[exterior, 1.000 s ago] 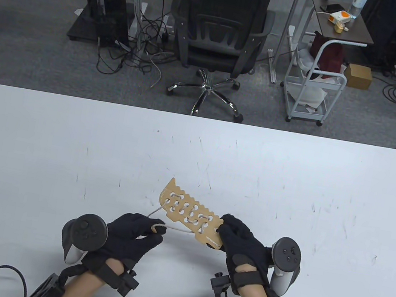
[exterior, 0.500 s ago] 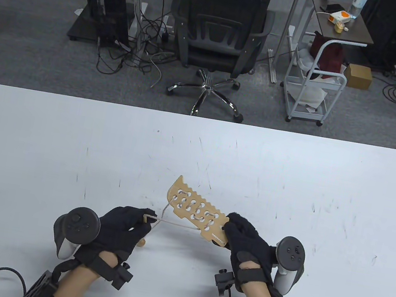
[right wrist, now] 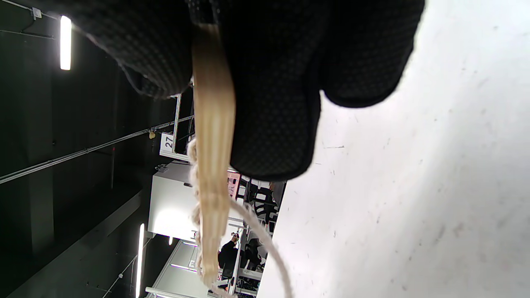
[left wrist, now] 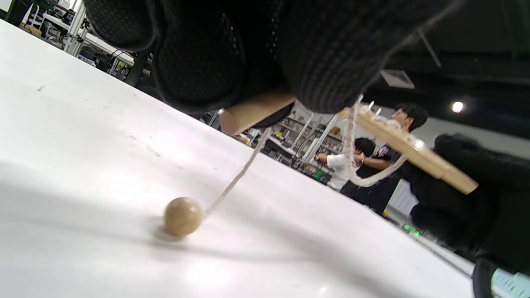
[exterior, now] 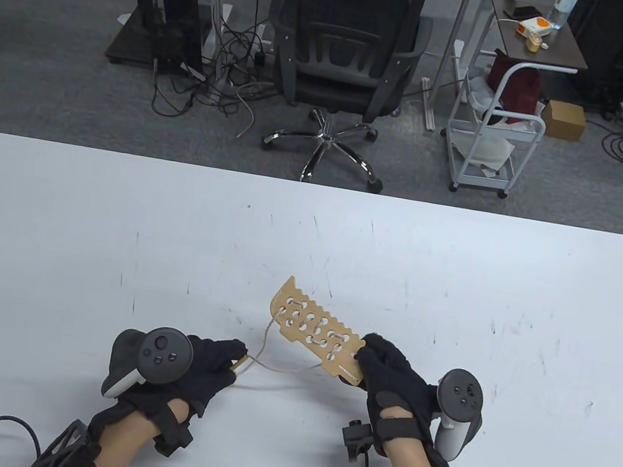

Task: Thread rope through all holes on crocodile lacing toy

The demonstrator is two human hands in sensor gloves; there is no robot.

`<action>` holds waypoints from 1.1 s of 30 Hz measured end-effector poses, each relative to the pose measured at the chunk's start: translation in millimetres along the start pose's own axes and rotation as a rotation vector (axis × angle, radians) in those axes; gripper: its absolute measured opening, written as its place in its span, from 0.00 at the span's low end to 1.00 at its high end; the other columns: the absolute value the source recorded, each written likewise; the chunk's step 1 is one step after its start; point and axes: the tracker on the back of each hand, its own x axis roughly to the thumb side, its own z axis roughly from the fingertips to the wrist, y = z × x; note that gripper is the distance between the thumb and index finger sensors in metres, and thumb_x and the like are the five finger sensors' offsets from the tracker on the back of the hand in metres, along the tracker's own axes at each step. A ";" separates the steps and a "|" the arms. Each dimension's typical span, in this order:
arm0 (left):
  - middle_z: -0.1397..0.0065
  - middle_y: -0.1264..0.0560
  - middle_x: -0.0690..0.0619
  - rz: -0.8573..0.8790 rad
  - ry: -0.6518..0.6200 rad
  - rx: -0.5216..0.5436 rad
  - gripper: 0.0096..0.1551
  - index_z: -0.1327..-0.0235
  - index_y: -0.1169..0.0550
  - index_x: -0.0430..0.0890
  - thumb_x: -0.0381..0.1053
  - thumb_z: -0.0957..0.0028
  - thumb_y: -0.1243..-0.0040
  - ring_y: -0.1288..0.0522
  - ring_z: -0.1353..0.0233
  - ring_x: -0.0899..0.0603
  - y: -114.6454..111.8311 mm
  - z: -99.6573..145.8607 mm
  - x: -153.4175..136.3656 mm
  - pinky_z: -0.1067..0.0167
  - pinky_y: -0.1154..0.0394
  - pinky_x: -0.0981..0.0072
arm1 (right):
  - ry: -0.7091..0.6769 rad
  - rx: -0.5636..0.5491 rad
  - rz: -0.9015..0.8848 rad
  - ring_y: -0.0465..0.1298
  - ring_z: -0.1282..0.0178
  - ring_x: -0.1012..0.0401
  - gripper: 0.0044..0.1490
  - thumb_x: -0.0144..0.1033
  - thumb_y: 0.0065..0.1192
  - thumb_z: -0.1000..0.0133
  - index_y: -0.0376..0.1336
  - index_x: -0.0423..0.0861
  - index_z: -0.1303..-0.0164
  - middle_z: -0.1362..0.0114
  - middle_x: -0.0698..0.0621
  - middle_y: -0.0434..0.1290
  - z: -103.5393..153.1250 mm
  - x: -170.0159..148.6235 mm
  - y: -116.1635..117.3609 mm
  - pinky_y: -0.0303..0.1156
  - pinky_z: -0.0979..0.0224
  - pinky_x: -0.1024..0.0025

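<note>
A: Report your grip state, starting at the hands.

B: Your left hand (exterior: 197, 367) was closed around the wooden needle (left wrist: 256, 111) at the free end of the rope (exterior: 279, 367); the fingers (left wrist: 327, 62) pinched it with its blunt tip protruding. Your right hand (exterior: 391, 380) gripped the near end of the crocodile board (exterior: 315, 330), thumb on one face and fingers on the other, holding it clear of the counter (exterior: 108, 222) and tilted.

A: Where did the rope run?

B: It was laced through several holes, left the far end of the board and also its near edge, and sagged toward your left hand. In the left wrist view a second strand dropped to a wooden bead (left wrist: 182, 216) resting on the counter. How many holes remained unlaced cannot be determined from these views.

A: What faults were likely from that position?

B: Three, as a judgement. Slack in the hanging loop could have snagged on the toothed edge. A hard pull could have dragged the bead off the counter or twisted the board in your right hand. A shallow hold on the needle could have let it slip during insertion.
</note>
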 end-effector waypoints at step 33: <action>0.47 0.14 0.53 -0.455 0.035 -0.325 0.23 0.48 0.14 0.58 0.50 0.59 0.22 0.18 0.47 0.45 -47.7 -9.7 12.1 0.29 0.32 0.43 | -0.043 0.069 0.064 0.89 0.58 0.58 0.32 0.42 0.70 0.48 0.67 0.37 0.38 0.46 0.46 0.85 4.5 3.0 16.5 0.80 0.47 0.59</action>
